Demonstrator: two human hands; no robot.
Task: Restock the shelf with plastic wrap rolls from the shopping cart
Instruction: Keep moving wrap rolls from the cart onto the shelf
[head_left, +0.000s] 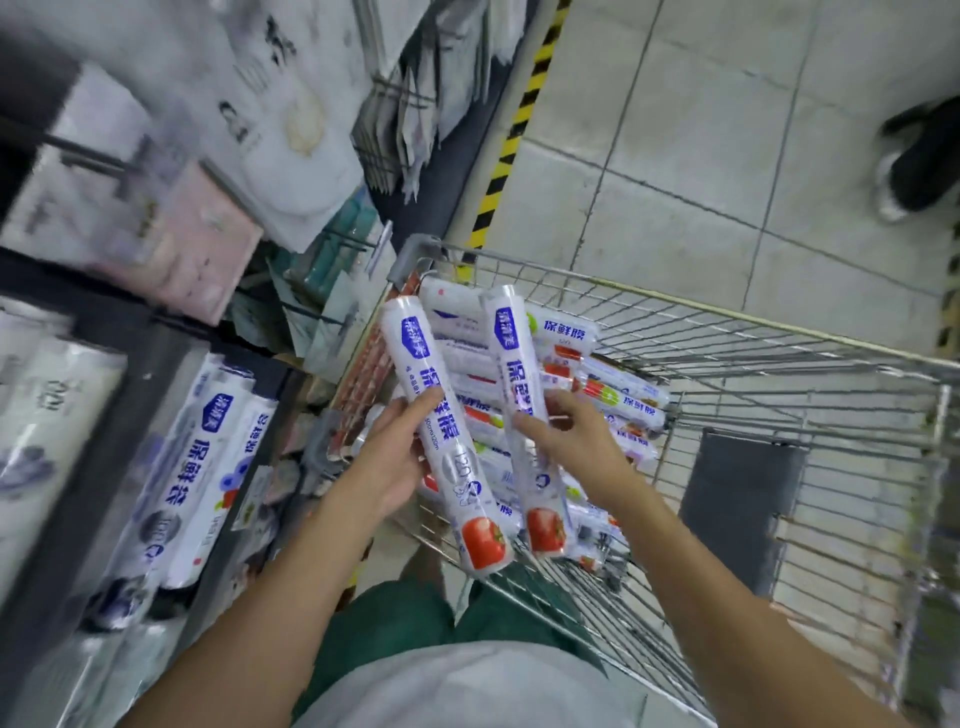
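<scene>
**Two rolls in hand, most of the load waiting in the cart**

Two plastic wrap rolls are up out of the cart at the middle of the frame, side by side and nearly parallel, tomato-printed ends toward the person. The left hand (395, 457) has its fingers wrapped around the left roll (452, 441) at mid-length. The right hand (566, 436) pinches the right roll (517, 369) in the same place, thumb on the near side. Neither roll has reached the shelf.

Just under them, a heap of rolls (623, 395) lies in the near corner of the shopping cart (727, 317), so I'd judge that most of the restocking is yet to do.

At the lower left, the shelf (150, 364) carries a few similar packaged rolls (208, 467). That side is smeared with blur, so whether they are the same product I can't be sure. Beyond the cart lie the tiled floor (727, 156) and a yellow-and-black stripe (524, 104).
</scene>
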